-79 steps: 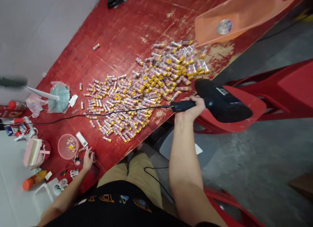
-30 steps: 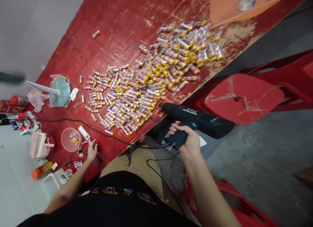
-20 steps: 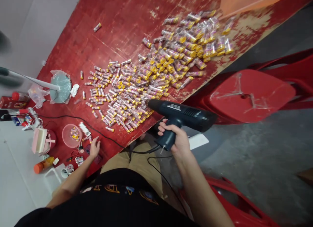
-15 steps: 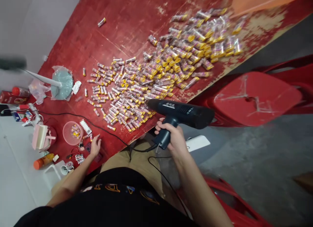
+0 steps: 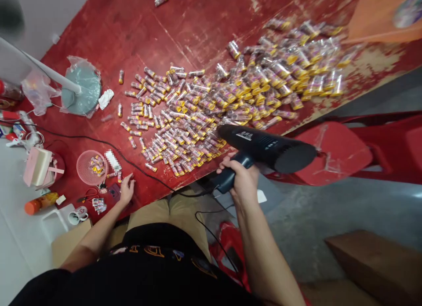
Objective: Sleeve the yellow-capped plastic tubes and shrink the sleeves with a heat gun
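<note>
My right hand (image 5: pixel 243 176) is wrapped round the grip of a dark heat gun (image 5: pixel 267 147). Its nozzle points left and up, over the near edge of a spread of small clear-wrapped tubes with yellow ends (image 5: pixel 198 117). These tubes cover much of the red table (image 5: pixel 184 29). My left hand (image 5: pixel 127 189) rests at the table's near edge with its fingers apart, holding nothing. Close to it lie a dark phone-like object (image 5: pixel 114 191) and a few tubes. A pink basket (image 5: pixel 79 167) with some tubes inside stands just beyond.
The heat gun's black cord (image 5: pixel 132 163) crosses the table. Left are a lamp base (image 5: pixel 87 92), orange-handled scissors (image 5: pixel 90 194), a white mug (image 5: pixel 77 214) and an orange-capped bottle (image 5: pixel 39 203). Red stools (image 5: pixel 349 152) stand to the right, cardboard boxes (image 5: pixel 376 257) on the floor.
The view has shifted and tilted slightly. The heat gun's rear has swung toward the camera and right, still in my right hand. My left hand stays near the table's edge, open.
</note>
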The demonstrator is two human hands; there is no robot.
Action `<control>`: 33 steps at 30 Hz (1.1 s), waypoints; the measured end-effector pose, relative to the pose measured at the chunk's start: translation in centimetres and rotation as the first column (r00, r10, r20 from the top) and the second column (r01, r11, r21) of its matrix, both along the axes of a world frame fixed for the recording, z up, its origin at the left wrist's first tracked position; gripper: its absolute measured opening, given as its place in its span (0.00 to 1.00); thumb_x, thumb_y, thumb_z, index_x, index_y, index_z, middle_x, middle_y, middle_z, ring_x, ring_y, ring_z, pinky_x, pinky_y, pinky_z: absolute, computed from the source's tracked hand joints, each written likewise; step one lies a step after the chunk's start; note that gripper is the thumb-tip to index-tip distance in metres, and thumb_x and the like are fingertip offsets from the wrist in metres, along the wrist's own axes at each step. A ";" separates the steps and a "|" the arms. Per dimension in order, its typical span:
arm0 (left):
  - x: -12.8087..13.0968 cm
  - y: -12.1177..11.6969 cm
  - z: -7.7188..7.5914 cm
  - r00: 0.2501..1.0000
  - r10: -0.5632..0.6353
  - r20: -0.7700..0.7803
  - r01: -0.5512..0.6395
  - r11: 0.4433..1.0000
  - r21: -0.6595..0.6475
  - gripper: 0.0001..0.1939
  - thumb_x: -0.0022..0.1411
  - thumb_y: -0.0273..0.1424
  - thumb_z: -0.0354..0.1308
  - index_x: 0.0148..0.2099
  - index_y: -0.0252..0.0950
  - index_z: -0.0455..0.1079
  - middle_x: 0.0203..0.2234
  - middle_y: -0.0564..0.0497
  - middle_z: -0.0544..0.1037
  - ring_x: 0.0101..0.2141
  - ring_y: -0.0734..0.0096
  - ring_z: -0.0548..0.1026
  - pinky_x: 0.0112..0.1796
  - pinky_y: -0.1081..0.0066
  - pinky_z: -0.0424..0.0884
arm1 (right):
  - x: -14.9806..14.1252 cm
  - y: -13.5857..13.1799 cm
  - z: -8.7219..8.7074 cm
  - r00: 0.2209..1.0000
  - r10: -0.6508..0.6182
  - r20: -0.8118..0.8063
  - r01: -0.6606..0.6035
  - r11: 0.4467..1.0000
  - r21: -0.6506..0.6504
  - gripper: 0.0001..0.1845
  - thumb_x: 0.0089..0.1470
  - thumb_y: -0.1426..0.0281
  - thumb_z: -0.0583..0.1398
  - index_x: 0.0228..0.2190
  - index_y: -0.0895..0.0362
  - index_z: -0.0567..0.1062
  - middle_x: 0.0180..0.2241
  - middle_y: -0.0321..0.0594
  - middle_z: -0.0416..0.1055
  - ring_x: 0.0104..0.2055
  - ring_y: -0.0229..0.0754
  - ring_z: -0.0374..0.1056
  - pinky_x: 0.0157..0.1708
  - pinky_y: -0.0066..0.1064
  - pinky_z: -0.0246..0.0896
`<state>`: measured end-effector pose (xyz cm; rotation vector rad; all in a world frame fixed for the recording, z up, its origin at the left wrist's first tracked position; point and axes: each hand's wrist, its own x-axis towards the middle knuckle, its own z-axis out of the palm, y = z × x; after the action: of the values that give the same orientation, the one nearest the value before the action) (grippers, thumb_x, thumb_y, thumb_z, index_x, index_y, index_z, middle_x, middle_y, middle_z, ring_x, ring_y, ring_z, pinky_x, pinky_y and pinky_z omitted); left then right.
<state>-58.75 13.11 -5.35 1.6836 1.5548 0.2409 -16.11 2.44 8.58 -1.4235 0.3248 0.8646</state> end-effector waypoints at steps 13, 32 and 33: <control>2.3 -1.6 -1.5 0.975 0.092 0.202 -0.079 0.994 -0.072 0.22 0.71 0.41 0.56 0.60 0.33 0.73 0.52 0.36 0.80 0.42 0.62 0.84 0.50 0.57 0.80 | 0.2 1.2 2.2 0.992 0.099 0.074 -0.091 0.990 -0.103 0.17 0.29 0.73 0.69 0.28 0.55 0.74 0.22 0.30 0.69 0.22 0.32 0.63 0.18 0.23 0.65; 10.3 -0.2 0.6 0.956 -0.012 0.295 -0.026 0.992 0.123 0.22 0.74 0.43 0.54 0.62 0.39 0.73 0.56 0.40 0.77 0.56 0.61 0.76 0.61 0.57 0.71 | -5.7 -3.4 4.6 0.874 0.453 -0.174 -0.479 0.863 -0.161 0.22 0.37 0.69 0.73 0.36 0.54 0.75 0.29 0.32 0.71 0.22 0.34 0.66 0.19 0.27 0.66; 11.1 -0.1 0.0 0.957 -0.043 0.286 0.003 0.990 0.141 0.23 0.74 0.43 0.54 0.64 0.39 0.72 0.59 0.39 0.75 0.60 0.59 0.74 0.64 0.54 0.67 | -6.0 -3.5 4.6 0.867 0.466 -0.174 -0.492 0.856 -0.160 0.21 0.38 0.69 0.73 0.37 0.54 0.75 0.29 0.31 0.71 0.21 0.34 0.67 0.20 0.27 0.66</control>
<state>-47.63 13.01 -5.32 1.6854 1.3244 0.5688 -22.12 -1.03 13.19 -1.6733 0.1518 1.3699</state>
